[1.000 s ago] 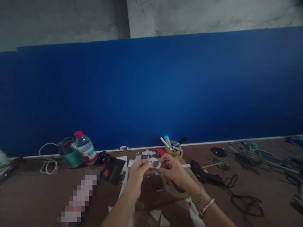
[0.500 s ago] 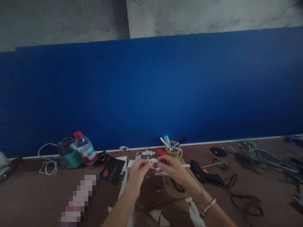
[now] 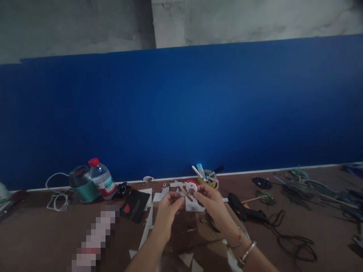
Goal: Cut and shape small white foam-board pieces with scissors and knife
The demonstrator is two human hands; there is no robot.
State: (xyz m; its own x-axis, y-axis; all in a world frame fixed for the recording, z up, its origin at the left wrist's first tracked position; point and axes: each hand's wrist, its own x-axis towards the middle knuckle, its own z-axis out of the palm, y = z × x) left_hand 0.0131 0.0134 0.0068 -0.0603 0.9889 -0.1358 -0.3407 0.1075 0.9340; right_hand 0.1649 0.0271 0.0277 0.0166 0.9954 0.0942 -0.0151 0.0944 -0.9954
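Between the thumb and fingers of my right hand is a small white paper bird cutout with a dark striped patch. My left hand is just left of it, pinching a thin brown curved piece, perhaps a strip or wing shape. The two pieces are close together but apart. Under the hands lies white paper. A similar white bird cutout rests by the wall. Fingertips partly cover both held pieces.
Pens stand in a yellow-green holder behind my hands. A black glue gun with its cord lies right. Paper scraps are nearer. A water bottle, teal container and black booklet sit left.
My hands have drawn slightly apart. The bird cutout, earlier between both hands, is now in the right hand, raised a little, and a brown piece shows at the left fingertips.
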